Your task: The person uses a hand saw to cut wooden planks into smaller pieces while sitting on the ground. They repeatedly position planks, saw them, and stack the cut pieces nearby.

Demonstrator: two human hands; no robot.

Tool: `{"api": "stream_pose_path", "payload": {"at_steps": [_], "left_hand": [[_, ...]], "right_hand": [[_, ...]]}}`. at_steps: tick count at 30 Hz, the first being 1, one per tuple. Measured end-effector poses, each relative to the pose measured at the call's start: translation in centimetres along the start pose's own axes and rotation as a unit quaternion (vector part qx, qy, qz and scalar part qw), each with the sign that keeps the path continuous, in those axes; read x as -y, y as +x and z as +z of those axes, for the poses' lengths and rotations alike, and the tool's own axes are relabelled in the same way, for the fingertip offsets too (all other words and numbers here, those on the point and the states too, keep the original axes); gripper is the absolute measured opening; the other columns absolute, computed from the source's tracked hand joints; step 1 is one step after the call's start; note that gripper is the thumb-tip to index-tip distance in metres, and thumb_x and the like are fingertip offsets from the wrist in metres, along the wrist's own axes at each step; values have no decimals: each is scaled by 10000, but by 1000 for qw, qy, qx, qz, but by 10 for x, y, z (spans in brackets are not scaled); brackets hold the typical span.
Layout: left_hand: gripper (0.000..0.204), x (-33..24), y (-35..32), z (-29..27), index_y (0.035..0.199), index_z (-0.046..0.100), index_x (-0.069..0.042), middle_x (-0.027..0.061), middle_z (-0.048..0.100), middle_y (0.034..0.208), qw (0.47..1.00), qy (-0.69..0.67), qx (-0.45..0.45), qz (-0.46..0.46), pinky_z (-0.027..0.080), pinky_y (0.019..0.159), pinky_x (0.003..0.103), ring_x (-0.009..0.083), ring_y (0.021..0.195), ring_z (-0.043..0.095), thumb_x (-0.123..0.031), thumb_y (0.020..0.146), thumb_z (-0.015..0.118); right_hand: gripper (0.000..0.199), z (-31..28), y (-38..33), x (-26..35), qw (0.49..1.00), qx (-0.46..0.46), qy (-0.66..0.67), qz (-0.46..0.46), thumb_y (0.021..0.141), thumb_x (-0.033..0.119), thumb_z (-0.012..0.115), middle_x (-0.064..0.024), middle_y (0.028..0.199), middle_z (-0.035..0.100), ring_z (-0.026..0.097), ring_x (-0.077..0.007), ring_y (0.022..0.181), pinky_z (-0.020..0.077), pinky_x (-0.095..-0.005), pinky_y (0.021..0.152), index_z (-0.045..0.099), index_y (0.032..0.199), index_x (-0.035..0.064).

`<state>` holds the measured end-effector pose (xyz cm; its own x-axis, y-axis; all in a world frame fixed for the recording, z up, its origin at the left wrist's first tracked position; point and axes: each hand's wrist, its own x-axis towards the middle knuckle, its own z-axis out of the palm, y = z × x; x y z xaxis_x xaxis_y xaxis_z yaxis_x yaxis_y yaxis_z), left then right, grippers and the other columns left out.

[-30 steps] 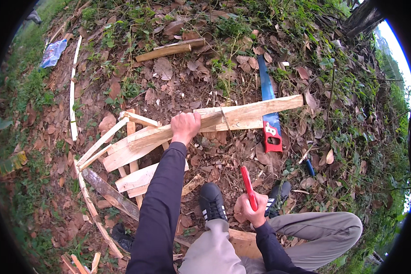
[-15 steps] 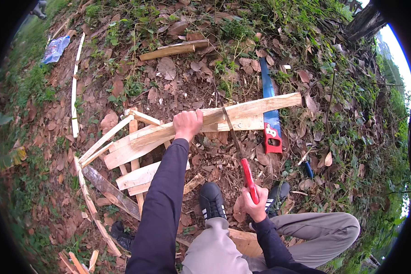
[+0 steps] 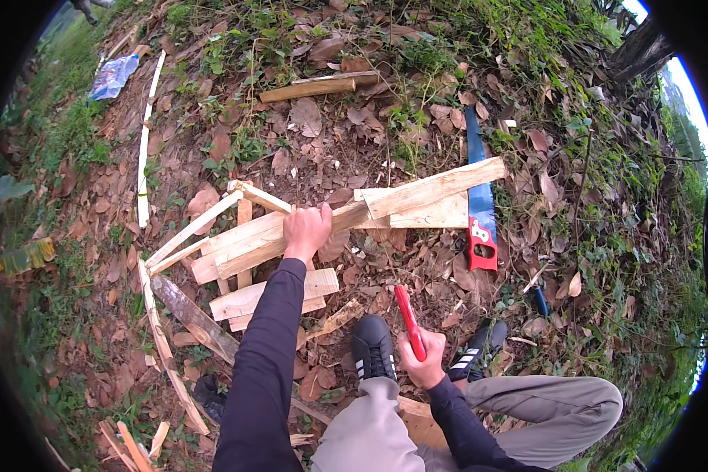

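"Leftward since the last look, the red handle (image 3: 411,321) is drawn, and the right length of timber (image 3: 440,187) is tipped out of line!"

"Is it parted?"

"A step is seen where it meets the left length (image 3: 344,218); full separation cannot be told."

"And the grips?"

"The left length is pinned by the left hand (image 3: 306,230), curled snugly over it. The red handle is wrapped by the right hand (image 3: 422,355), closed firmly; its blade can hardly be made out."

"Any room?"

"Leafy ground (image 3: 362,275) is left open between handle and timber. Lower down, the right hand is flanked by the left shoe (image 3: 372,346) and right shoe (image 3: 480,348)."

"And the edges?"

"The blue saw (image 3: 481,203) is crossed by the right length, whose tip is carried just past it. A flat board (image 3: 431,215) is partly covered, its end set just beside the blue blade."
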<state>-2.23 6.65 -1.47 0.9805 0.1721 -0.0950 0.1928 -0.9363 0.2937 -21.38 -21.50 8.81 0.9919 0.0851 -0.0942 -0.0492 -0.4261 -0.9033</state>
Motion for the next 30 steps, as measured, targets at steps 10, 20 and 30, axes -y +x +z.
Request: {"api": "stream_pose_path", "payload": {"at_steps": [10,20,30], "left_hand": [[553,2,-2,10,731,761,-19,229,694,701,999,17,-40,-3,551,693,492,395,689,707,-396,971,437],[543,-3,-6,14,695,756,-45,207,691,675,997,22,-76,-1,544,689,507,384,656,699,-370,975,423],[553,-1,-17,23,618,735,-66,173,665,578,993,2,-117,13,533,550,456,337,523,675,-384,961,441]], "right_hand": [[192,-4,-3,8,999,-14,11,38,827,64,684,-65,511,424,441,-147,417,372,-318,459,560,690,11],[216,-10,3,16,998,-21,24,58,826,66,662,-49,515,353,402,-126,436,360,-306,477,525,671,5],[204,-15,-10,26,998,-22,15,50,844,82,665,-19,514,391,376,-91,451,300,-307,452,550,695,1]]}}
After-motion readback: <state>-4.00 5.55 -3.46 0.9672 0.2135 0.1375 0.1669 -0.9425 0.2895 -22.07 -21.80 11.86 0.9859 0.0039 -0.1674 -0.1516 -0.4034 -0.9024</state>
